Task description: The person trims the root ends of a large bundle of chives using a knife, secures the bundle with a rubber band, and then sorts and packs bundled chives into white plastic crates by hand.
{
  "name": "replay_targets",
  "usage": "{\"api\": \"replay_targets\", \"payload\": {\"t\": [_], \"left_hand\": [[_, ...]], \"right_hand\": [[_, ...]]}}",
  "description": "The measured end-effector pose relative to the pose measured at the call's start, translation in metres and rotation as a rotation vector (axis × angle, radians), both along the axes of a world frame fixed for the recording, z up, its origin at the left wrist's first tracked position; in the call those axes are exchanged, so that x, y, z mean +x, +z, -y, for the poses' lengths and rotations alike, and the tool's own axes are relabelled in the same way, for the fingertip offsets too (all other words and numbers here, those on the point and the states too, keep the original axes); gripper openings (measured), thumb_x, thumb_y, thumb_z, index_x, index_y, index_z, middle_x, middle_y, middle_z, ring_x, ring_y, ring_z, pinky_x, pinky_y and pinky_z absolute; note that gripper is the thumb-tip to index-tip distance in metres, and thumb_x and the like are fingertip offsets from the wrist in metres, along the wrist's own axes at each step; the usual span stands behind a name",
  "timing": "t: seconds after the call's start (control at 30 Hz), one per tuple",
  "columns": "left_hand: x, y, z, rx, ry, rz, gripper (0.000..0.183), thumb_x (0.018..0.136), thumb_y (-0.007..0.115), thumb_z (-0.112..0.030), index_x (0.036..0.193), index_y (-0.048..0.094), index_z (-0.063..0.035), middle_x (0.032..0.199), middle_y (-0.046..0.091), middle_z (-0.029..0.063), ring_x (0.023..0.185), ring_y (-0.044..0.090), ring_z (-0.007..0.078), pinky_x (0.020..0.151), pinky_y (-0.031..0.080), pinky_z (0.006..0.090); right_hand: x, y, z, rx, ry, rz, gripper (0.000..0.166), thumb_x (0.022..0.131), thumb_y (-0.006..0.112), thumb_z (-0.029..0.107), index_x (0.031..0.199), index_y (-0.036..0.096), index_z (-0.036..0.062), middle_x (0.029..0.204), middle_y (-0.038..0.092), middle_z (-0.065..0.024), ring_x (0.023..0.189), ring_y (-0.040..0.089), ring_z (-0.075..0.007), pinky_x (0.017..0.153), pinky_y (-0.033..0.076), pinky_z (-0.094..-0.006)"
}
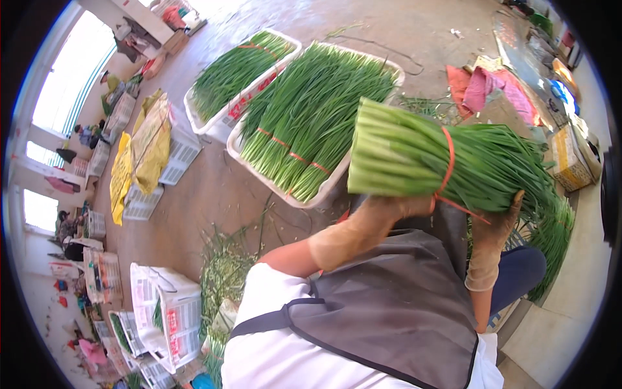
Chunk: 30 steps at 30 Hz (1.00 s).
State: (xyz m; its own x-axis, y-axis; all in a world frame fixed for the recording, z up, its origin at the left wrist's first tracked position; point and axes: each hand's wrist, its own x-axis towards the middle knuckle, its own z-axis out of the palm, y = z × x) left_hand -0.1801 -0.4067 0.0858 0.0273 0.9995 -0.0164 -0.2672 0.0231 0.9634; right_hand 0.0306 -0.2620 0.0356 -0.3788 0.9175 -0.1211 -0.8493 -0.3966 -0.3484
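Observation:
A thick bunch of green garlic chives [403,150], tied with an orange band [449,160], is held up in front of my apron. My gloved left hand [410,206] grips its underside near the pale cut stems. Under the leafy part, my gloved right hand [498,214] supports the bunch, its thumb showing along the side. Leaves hide most of the fingers of both hands. Just beyond the bunch, a white plastic crate [311,204] is packed with banded bunches of chives [316,112].
Another crate of chives [238,80] stands behind the first. Trimmed leaves [223,272] litter the floor at left, near stacked white crates [182,316]. More chives [551,243] lie at right, below a cardboard box [573,158]. Yellow sacks [150,146] cover crates; people sit farther off.

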Motion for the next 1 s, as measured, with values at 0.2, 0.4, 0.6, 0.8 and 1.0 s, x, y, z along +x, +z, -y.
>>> {"api": "replay_targets", "payload": {"t": [0.2,0.4,0.6,0.8,1.0], "left_hand": [[-0.045,-0.021,0.076,-0.209,-0.456,-0.739,0.042,0.098,0.054,-0.027,0.135,0.052,-0.0068,0.132,0.057,0.0138,0.122,0.054,0.0196,0.104,0.043,0.0348],[-0.103,0.057,0.016,-0.521,-0.447,-0.694,0.062,0.085,0.073,-0.029,0.138,0.049,-0.0078,0.132,0.057,0.0154,0.120,0.056,0.0246,0.102,0.042,0.0362],[-0.074,-0.058,-0.102,-0.041,0.061,-0.843,0.118,0.064,0.089,-0.029,0.153,0.016,-0.0058,0.149,0.036,0.0226,0.139,0.035,0.0302,0.114,0.028,0.0365],[-0.071,-0.050,-0.160,-0.608,-0.001,-0.220,0.067,0.079,0.078,-0.019,0.137,0.048,-0.0037,0.110,0.068,0.0116,0.094,0.066,0.0173,0.088,0.052,0.0308],[-0.088,-0.036,-0.158,-0.523,0.300,0.110,0.041,0.083,0.075,-0.018,0.116,0.060,0.0000,0.103,0.069,0.0109,0.087,0.068,0.0220,0.080,0.057,0.0350]], "right_hand": [[-0.033,-0.033,0.012,-0.147,0.373,0.421,0.060,0.087,0.068,0.040,0.135,0.049,0.0096,0.133,0.052,-0.0091,0.121,0.049,-0.0267,0.104,0.038,-0.0475],[-0.079,-0.041,0.004,0.012,0.204,0.753,0.039,0.083,0.074,0.021,0.116,0.061,0.0058,0.110,0.062,-0.0033,0.101,0.057,-0.0177,0.094,0.042,-0.0304],[-0.080,-0.023,-0.001,0.352,0.019,1.008,0.053,0.087,0.073,0.026,0.126,0.052,-0.0026,0.117,0.059,-0.0083,0.108,0.054,-0.0185,0.099,0.040,-0.0313],[-0.042,-0.058,-0.056,-0.218,0.374,0.205,0.056,0.086,0.073,0.031,0.130,0.050,0.0045,0.121,0.058,-0.0057,0.111,0.054,-0.0203,0.097,0.043,-0.0361],[-0.028,-0.043,-0.050,-0.007,0.115,0.515,0.038,0.083,0.071,0.013,0.118,0.058,0.0044,0.110,0.062,-0.0039,0.100,0.057,-0.0176,0.089,0.046,-0.0336]]}}
